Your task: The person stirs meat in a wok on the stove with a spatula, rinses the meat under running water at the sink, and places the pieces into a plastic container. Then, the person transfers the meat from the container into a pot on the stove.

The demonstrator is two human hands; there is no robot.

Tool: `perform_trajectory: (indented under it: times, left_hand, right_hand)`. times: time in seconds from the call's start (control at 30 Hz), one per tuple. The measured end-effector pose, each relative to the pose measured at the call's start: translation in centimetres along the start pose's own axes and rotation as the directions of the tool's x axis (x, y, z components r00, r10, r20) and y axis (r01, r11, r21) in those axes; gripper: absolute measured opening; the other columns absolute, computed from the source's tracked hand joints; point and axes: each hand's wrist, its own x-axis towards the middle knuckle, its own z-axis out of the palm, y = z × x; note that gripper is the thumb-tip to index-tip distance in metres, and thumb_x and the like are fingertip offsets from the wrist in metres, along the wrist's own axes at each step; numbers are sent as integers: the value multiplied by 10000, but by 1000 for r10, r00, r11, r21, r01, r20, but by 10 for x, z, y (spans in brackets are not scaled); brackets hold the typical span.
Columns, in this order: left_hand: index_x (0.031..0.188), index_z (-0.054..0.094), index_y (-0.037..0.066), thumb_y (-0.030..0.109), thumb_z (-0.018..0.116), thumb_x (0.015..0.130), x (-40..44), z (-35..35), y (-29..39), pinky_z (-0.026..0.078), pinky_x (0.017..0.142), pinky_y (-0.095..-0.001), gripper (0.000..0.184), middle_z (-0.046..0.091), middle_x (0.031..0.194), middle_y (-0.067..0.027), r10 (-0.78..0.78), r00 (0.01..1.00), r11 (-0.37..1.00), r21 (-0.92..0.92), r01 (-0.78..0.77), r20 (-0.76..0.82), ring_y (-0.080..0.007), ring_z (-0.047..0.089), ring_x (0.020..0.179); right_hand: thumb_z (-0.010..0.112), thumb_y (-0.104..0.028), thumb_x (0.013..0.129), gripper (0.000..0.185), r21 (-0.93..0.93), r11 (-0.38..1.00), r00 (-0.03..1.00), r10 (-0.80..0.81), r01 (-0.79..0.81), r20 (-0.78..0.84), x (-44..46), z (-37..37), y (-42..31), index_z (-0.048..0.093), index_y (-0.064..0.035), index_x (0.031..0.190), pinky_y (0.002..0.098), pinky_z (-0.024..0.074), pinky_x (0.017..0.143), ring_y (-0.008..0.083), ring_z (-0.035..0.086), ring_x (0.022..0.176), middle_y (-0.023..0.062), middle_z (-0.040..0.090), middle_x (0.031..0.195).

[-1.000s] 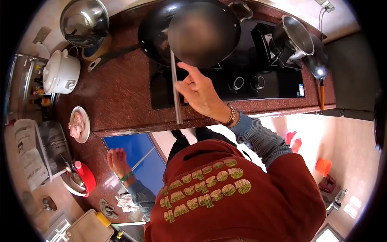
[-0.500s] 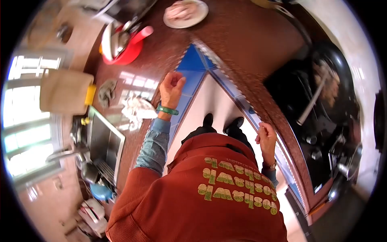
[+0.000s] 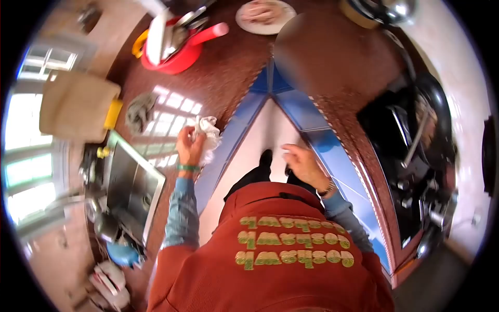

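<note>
My left hand [image 3: 191,148], with a green bangle at its wrist, pinches a crumpled white cloth [image 3: 209,134] near the counter's edge by the sink. The cloth hangs loosely on the far side of the fingers. In front of my body, over the floor gap, my right hand [image 3: 305,165] holds nothing, its index finger stretched out and the other fingers partly curled. A greyish rag [image 3: 141,112] lies on the counter beyond my left hand.
A red basin [image 3: 179,61] with utensils and a plate of raw meat [image 3: 270,23] stand on the brown counter [image 3: 234,67]. The sink [image 3: 136,182] is at left. At right, a wok [image 3: 436,106] with a spatula sits on the black stove.
My left hand has moved back to the white cloth, taken hold of it and lifted it off the counter. My right hand has swung inward from the stove side.
</note>
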Motion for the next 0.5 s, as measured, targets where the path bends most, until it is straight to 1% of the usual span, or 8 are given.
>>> perform_trajectory:
  times: [0.03,0.1,0.17,0.2,0.23,0.3,0.43,0.5]
  left_hand:
    - [997,537,16,115,680,694,-4,18,12,470,721,-344,350,568,924,-148,-135,984,910,-377,171,120,-277,576,831]
    - [1022,524,-12,103,675,696,-26,61,79,451,752,-307,377,562,922,-137,66,961,879,-471,72,270,-243,561,859]
    - [1078,503,-19,88,678,685,-26,95,116,448,795,-308,444,566,954,-125,438,749,899,-253,-358,497,-249,557,891]
    - [1159,475,-3,92,690,677,-28,108,131,442,828,-316,536,541,1052,-130,440,664,898,-281,-340,605,-250,534,959]
    - [1208,455,19,78,672,701,-30,116,144,448,830,-320,554,489,1169,-124,407,596,910,-361,-201,692,-245,501,1038]
    - [1243,436,37,46,646,733,-31,129,170,449,829,-307,552,449,1228,-101,350,504,757,-555,345,790,-231,462,1087]
    - [1140,526,54,136,686,742,-1,177,157,452,771,-300,436,512,1109,-74,360,640,933,-271,-237,679,-188,483,983]
    - [1142,524,51,153,693,725,8,199,174,447,822,-364,461,530,1107,-138,470,586,832,-108,-545,660,-268,497,1012]
  right_hand:
    - [553,-218,850,354,162,985,998,44,-52,53,4,2,-16,531,-41,1155,306,483,615,158,592,711,98,595,796]
    - [550,-220,863,459,466,862,978,149,-200,145,10,-2,-48,417,-46,1267,287,488,641,149,579,811,94,559,982]
    - [559,-192,854,515,530,843,996,-80,87,-37,18,6,-34,346,-31,1295,268,481,675,156,563,844,93,498,1095]
    - [564,-162,845,508,536,844,994,42,19,-102,12,-2,-39,345,-15,1279,263,460,765,144,547,871,73,505,1087]
    - [566,-137,835,459,472,859,940,-33,200,-338,9,-9,-27,401,-2,1242,267,440,832,136,538,895,67,526,1065]
    - [558,-72,828,383,717,697,942,232,14,-244,-21,-46,-13,462,3,1191,255,442,828,115,523,946,50,550,1069]
    - [541,-34,831,342,591,786,822,212,178,-529,-111,-99,14,496,18,1166,277,442,877,163,561,968,66,562,1105]
    - [567,-7,809,383,747,516,670,380,418,-638,-145,-125,20,490,-10,1185,306,474,864,173,576,971,84,569,1116]
